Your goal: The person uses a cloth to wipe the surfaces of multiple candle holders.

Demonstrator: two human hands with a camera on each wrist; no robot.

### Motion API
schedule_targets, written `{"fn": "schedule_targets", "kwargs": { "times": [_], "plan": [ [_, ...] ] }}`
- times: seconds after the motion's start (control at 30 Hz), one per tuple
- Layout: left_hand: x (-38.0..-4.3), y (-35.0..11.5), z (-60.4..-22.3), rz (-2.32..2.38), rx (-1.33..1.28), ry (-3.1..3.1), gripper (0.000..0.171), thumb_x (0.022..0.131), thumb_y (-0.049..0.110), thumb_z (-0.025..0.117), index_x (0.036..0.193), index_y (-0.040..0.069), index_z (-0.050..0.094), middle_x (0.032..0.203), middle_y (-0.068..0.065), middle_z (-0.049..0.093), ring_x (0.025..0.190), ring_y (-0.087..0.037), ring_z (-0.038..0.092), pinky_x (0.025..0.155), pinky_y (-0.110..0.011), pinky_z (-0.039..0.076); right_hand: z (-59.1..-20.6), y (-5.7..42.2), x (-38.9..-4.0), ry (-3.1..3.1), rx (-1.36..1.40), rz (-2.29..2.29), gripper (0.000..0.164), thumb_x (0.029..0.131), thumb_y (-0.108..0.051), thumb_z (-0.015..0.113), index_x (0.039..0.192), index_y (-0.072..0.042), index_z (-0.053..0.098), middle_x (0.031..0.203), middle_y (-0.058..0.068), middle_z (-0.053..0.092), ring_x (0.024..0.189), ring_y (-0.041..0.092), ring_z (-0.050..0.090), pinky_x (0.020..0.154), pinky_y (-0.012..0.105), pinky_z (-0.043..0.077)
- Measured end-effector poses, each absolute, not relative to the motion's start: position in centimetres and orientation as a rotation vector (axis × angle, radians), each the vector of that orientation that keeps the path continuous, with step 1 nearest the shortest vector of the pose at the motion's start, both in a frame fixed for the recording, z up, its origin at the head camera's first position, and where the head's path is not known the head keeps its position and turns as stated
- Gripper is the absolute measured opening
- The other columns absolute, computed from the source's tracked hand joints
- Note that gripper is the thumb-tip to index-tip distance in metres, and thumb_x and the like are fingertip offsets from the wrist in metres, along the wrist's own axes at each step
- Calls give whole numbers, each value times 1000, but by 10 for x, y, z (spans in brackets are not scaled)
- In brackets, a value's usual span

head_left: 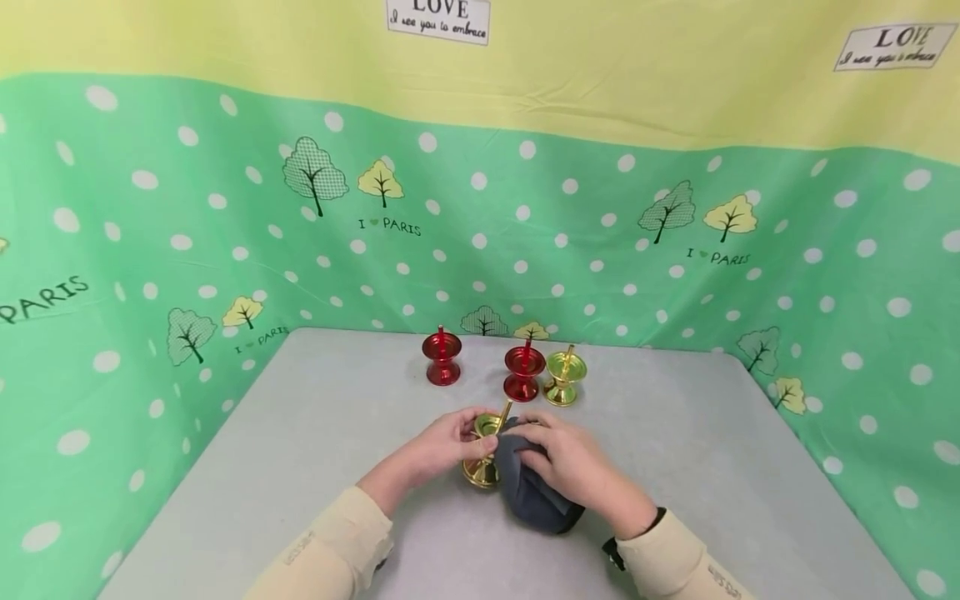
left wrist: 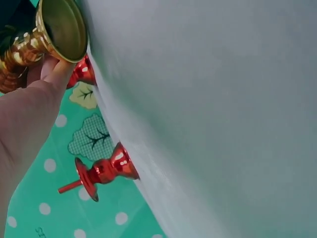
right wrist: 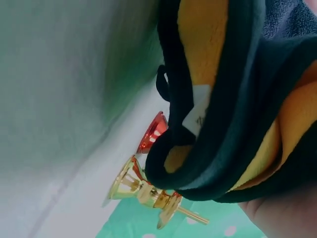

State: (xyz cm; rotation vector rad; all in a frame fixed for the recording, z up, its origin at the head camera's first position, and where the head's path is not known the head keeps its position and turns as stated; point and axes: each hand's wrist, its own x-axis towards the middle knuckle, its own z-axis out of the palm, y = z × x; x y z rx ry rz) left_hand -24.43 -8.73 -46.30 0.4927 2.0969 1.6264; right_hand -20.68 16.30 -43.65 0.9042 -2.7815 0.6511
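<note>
My left hand (head_left: 438, 446) grips a gold candle holder (head_left: 482, 472) around its middle. The left wrist view shows the underside of its base (left wrist: 64, 30), raised off the table and tilted. A dark grey cloth (head_left: 531, 492) is bunched in my right hand (head_left: 573, 457), pressed against the side of the candle holder near its cup. Seen from the right wrist, the cloth (right wrist: 213, 168) has folds with an orange inner side, dark edging and a white label; it hides most of the right fingers.
Further back on the grey table (head_left: 300, 467) stand a red candle holder (head_left: 442, 357), a second red one (head_left: 522, 372) and another gold one (head_left: 564, 377), the last two close together. A green and yellow printed curtain (head_left: 525, 242) rises behind the table and along its sides.
</note>
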Motion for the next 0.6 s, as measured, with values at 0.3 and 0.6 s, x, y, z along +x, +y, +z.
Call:
{"fn": "schedule_targets", "kwargs": {
  "times": [0.3,0.6],
  "plan": [
    [-246,-83,-460,1626,486,2105,62,104,37,71,155,8,53,132,-9,72,114,-16,66,97,-29,52,-443,163,-204,-2765,791,678,35,98,-19,78,131,-28,75,141,7,67,119,31,73,96,53,60],
    [-248,-88,-464,1637,496,2051,60,105,33,70,156,7,51,133,-11,71,113,-16,65,96,-29,52,-446,163,-204,-2773,813,676,34,99,-23,78,132,-32,74,142,7,66,119,30,72,96,52,61]
  ]
}}
